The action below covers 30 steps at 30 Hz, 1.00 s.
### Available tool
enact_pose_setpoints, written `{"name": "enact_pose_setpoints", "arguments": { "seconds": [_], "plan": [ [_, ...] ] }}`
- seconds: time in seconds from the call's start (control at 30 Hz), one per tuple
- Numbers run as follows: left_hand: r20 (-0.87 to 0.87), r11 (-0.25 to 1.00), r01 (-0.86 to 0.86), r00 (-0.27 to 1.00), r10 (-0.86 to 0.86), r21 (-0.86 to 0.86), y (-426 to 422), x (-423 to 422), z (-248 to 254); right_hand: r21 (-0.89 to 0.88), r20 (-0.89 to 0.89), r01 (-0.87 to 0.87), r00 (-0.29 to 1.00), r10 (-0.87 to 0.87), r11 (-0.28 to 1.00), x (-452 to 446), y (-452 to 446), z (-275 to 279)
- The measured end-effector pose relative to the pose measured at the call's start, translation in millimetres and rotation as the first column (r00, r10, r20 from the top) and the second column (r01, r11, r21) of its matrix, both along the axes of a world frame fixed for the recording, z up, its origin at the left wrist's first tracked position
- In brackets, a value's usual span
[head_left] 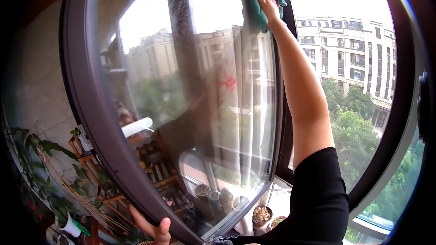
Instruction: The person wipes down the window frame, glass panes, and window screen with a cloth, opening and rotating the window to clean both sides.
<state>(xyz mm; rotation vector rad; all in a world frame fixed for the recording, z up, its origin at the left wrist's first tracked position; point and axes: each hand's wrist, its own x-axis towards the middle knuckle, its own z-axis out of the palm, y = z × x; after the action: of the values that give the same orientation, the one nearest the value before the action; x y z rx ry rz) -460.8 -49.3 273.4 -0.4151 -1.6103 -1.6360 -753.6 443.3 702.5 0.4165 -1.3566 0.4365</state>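
Observation:
An open window sash (93, 86) with a dark frame fills the middle of the view, its glass (181, 109) full of reflections. High at the sash's right side, my right hand (269, 1) presses a green cloth (256, 11) against the pane. The fingers of that hand lie stretched over the cloth, and part of it bunches around them. Down at the bottom, my left hand (152, 229) holds the lower part of the sash frame, thumb and fingers around its edge. Some of its fingers are partly hidden.
Potted plants (262, 215) stand on the sill below the sash. To the left are a wooden plant rack (86, 156), leafy vines (50, 149) and a white pot (71, 226). Through the window opening, trees (354, 127) and a pale building (345, 50) show outside.

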Motion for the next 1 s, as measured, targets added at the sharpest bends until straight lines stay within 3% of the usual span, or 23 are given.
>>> {"name": "enact_pose_setpoints", "arguments": {
  "seconds": [0.03, 0.1, 0.27, 0.4, 0.53, 0.6, 0.73, 0.8, 0.87, 0.93, 1.0],
  "plan": [
    [0.013, 1.000, 0.011, 1.000, -0.011, 0.000, 1, -1, -1, 0.071, -0.029, 0.021, 0.999, -0.019, 0.997, 3, 4, -17],
    [-0.016, 1.000, -0.014, 1.000, 0.014, -0.017, -3, -3, -4, 0.006, 0.012, 0.075, 0.997, -0.075, 0.997, 17, -11, -58],
    [-0.060, 1.000, -0.007, 0.998, 0.006, -0.012, 10, 3, 6, -0.059, 0.141, 0.015, 0.990, -0.007, 0.998, 57, -33, -189],
    [-0.079, 1.000, 0.013, 0.997, -0.014, -0.006, 9, 2, 3, -0.163, 0.245, 0.038, 0.970, 0.004, 0.986, 77, -57, -360],
    [-0.096, 0.995, 0.105, 0.990, -0.105, -0.006, 4, -1, 4, -0.410, 0.466, 0.027, 0.866, 0.184, 0.912, 128, -121, -544],
    [-0.100, 0.994, 0.111, 0.989, -0.111, -0.004, 3, -2, 4, -0.455, 0.522, 0.048, 0.824, 0.222, 0.889, 154, -154, -594],
    [-0.138, 0.996, 0.067, 0.988, -0.074, -0.054, -1, -8, -3, -0.498, 0.502, -0.004, 0.814, 0.293, 0.867, 169, -171, -563],
    [-0.189, 0.995, 0.001, 0.982, -0.020, -0.100, -3, -11, -4, -0.287, 0.473, -0.028, 0.865, 0.167, 0.958, 165, -162, -507],
    [-0.179, 0.996, 0.011, 0.983, -0.027, -0.088, -1, -10, -1, -0.038, 0.437, -0.071, 0.896, 0.081, 0.997, 170, -160, -411],
    [-0.158, 0.997, -0.027, 0.987, 0.014, -0.079, 2, -5, 3, 0.290, 0.294, -0.033, 0.954, -0.056, 0.956, 161, -153, -315],
    [-0.128, 0.997, 0.010, 0.992, -0.020, -0.074, 2, -3, 7, 0.377, 0.114, -0.010, 0.993, -0.036, 0.926, 139, -150, -224]
  ]
}}
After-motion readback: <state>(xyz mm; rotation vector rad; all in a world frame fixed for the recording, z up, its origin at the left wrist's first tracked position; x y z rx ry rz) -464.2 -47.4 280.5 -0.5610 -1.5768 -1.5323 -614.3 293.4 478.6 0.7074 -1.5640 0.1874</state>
